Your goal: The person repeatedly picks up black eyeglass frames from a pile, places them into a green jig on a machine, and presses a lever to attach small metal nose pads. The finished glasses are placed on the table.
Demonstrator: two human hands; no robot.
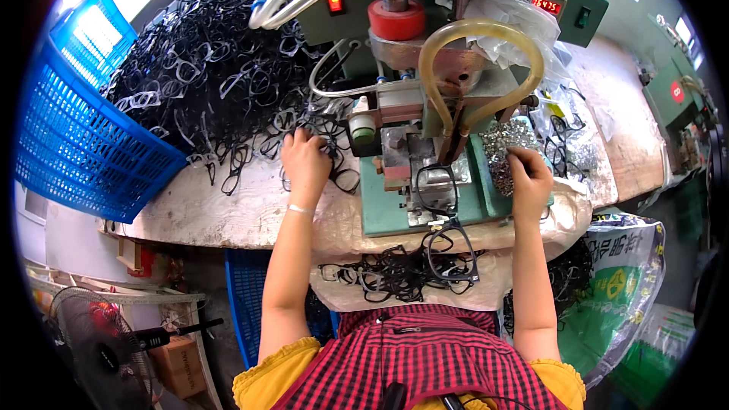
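Note:
My left hand [306, 165] is at the near edge of a big heap of dark eyeglass frames [220, 68], its fingers curled on a black eyeglass frame [328, 149] there. My right hand [530, 184] is pinched beside a bed of small shiny metal parts [503, 153] on the green base [474, 209]; whatever lies between its fingertips is too small to name. In front of me stands a bench press with a red collar [396, 20]. An eyeglass frame [453, 254] sits at its metal fixture, one rim hanging over the front edge.
More eyeglass frames [395, 273] lie on the cloth over my lap. A blue basket [83, 137] leans at the left. A yellowish hose [531, 53] loops down before the press. A fan [102, 357] stands lower left, and a printed sack [619, 288] lower right.

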